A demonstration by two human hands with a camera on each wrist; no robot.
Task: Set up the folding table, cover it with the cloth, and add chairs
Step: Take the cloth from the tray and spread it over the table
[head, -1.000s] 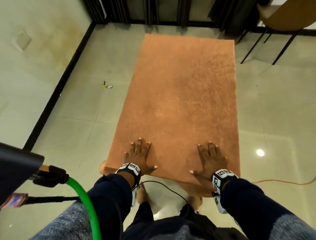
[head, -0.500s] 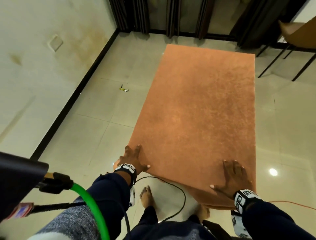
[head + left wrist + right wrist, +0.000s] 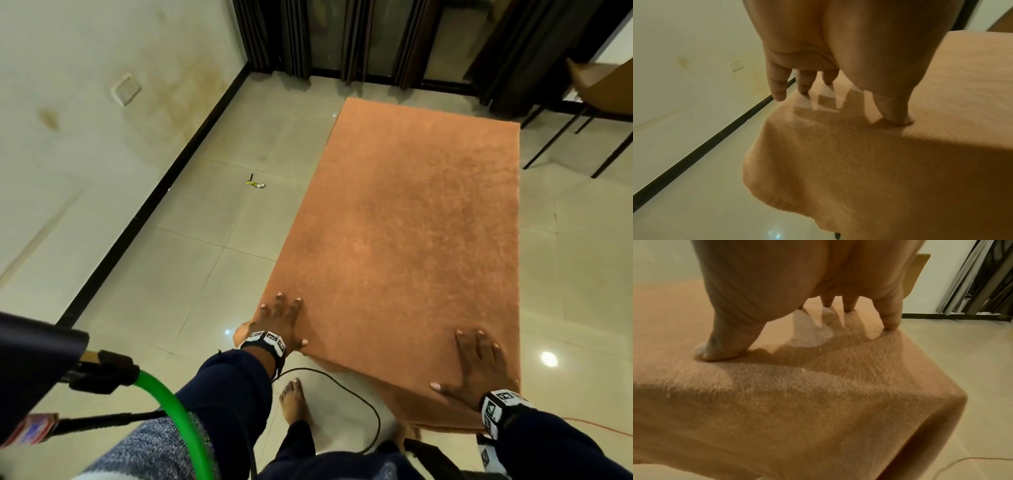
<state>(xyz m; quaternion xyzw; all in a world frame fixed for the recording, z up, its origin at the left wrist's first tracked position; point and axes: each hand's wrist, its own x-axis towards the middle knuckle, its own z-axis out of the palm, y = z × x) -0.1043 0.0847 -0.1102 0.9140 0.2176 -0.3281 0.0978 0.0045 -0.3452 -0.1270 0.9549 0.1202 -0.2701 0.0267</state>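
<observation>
Item: cloth (image 3: pixel 404 240), orange, fleecy, spread over the folding table, whose top and legs are hidden beneath it; near edge hangs over the side closest to the person

Risk 1: cloth may slide or bunch toward one corner if the palms push outward unevenly; the nap looks soft and likely slips on a smooth top

Risk 2: table may shift or tip if weight leans on the near edge; leg lock cannot be checked from here

Risk 3: black cable (image 3: pixel 346 390) on the floor by the bare foot (image 3: pixel 294 401) could catch a step

Left hand (image 3: pixel 281 320): flat, fingers spread, pressing the cloth at the near left corner; holds nothing

Right hand (image 3: pixel 478 368): flat, fingers spread, thumb out, pressing the cloth near the right corner; holds nothing

Chair (image 3: pixel 603 89): at the far right, well apart from the table, not yet placed
</observation>
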